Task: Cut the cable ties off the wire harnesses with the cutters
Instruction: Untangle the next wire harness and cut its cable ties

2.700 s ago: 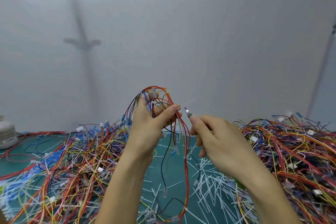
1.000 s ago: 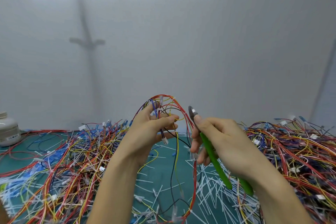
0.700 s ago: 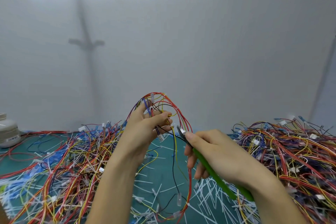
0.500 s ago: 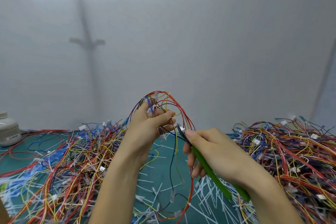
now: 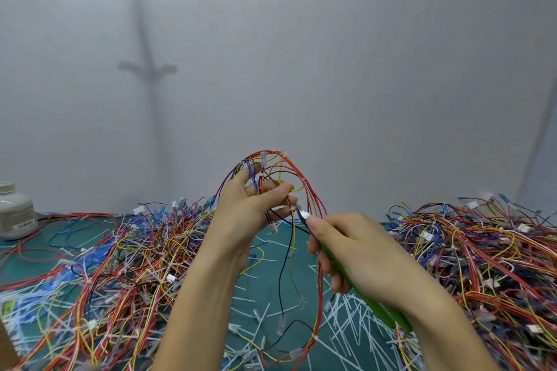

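My left hand (image 5: 250, 211) holds up a looped wire harness (image 5: 304, 187) of red, yellow, black and blue wires, pinched between thumb and fingers. Its loose ends hang down to the green mat. My right hand (image 5: 355, 253) grips green-handled cutters (image 5: 361, 295). The metal jaws (image 5: 301, 212) touch the harness just below my left thumb, at a white cable tie (image 5: 278, 208). Whether the jaws are closed on the tie I cannot tell.
A tangled pile of harnesses (image 5: 105, 265) covers the mat on the left, another pile (image 5: 488, 256) on the right. Cut white ties (image 5: 346, 325) litter the green mat (image 5: 271, 280) between them. A white jar (image 5: 15, 214) stands at the far left. A grey wall is behind.
My right hand has brought the cutters from beside the harness down and left, so the jaws now meet the wires under my left thumb. My left hand has kept the harness raised.
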Demonstrator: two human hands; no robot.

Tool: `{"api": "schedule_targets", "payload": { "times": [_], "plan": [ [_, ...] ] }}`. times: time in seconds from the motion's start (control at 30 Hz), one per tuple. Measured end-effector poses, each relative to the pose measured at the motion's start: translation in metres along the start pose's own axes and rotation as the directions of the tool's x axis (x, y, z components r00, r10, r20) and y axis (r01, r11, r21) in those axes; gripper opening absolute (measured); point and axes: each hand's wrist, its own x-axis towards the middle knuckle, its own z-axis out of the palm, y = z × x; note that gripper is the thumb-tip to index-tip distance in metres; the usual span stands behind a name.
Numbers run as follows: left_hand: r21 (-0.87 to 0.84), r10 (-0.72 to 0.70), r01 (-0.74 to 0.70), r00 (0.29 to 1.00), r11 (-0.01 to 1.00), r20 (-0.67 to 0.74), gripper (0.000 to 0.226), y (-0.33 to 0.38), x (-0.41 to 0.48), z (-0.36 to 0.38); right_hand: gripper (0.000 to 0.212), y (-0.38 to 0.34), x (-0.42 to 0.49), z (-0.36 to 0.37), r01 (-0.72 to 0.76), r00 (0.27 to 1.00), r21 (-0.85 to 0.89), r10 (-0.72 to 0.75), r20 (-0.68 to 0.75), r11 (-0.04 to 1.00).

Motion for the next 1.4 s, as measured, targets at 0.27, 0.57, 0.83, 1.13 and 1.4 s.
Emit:
{"api": "schedule_targets", "payload": {
  "times": [0.27, 0.57, 0.83, 1.13, 1.4],
  "plan": [
    [-0.019, -0.007, 0.006, 0.998, 1.000, -0.057, 0.039, 0.000, 0.000, 0.002, 0.050, -0.001, 0.001, 0.001, 0.026, 0.999, -0.036, -0.028, -0.039, 0.999],
    [-0.014, -0.010, 0.009, 0.997, 1.000, -0.081, 0.040, 0.000, 0.001, 0.001, 0.046, -0.006, 0.000, -0.002, 0.070, 0.993, 0.103, -0.060, -0.098, 0.992],
    [-0.039, -0.031, 0.028, 0.997, 0.999, -0.064, 0.026, 0.002, 0.000, -0.001, 0.028, 0.004, 0.005, -0.015, -0.013, 0.953, 0.082, 0.037, -0.302, 0.997],
    [-0.051, -0.075, 0.075, 0.997, 0.996, 0.010, 0.019, 0.001, 0.001, 0.001, 0.021, 0.006, 0.009, -0.008, 0.066, 0.948, 0.209, 0.004, -0.317, 0.976],
    [0.289, -0.179, 0.154, 0.982, 0.945, 0.061, 0.033, 0.006, -0.003, -0.012, 0.025, 0.006, 0.004, -0.024, 0.298, 0.900, 0.474, -0.079, -0.428, 0.829]
  ]
}}
